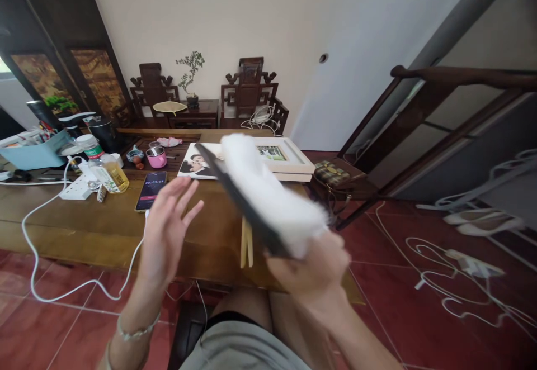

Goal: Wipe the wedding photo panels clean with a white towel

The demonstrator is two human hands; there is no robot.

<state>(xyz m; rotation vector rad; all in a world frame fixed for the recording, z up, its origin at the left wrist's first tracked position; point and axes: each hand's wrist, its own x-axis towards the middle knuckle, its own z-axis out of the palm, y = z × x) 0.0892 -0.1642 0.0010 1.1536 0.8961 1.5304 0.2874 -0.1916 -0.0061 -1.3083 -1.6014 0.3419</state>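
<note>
One blurred dark panel [248,205] bearing white material [274,194] is gripped by its lower end in my right hand [312,266], over the tabletop [213,244] by its near edge, apparently for tilt control, my left hand [168,219] spread, empty.

The right hand [314,272] grips the edge of a dark panel [241,199] with puffy white padding [268,183] against it, tilted over the table [210,252] and blurred. The left hand [163,230] is raised near a phone [151,186], its fingers [193,212] apart. Behind the panel lie a picture frame [300,159] and a couple's photo [193,165]; a pink cup [156,160] and a bottle [115,175] stand to the left.
</note>
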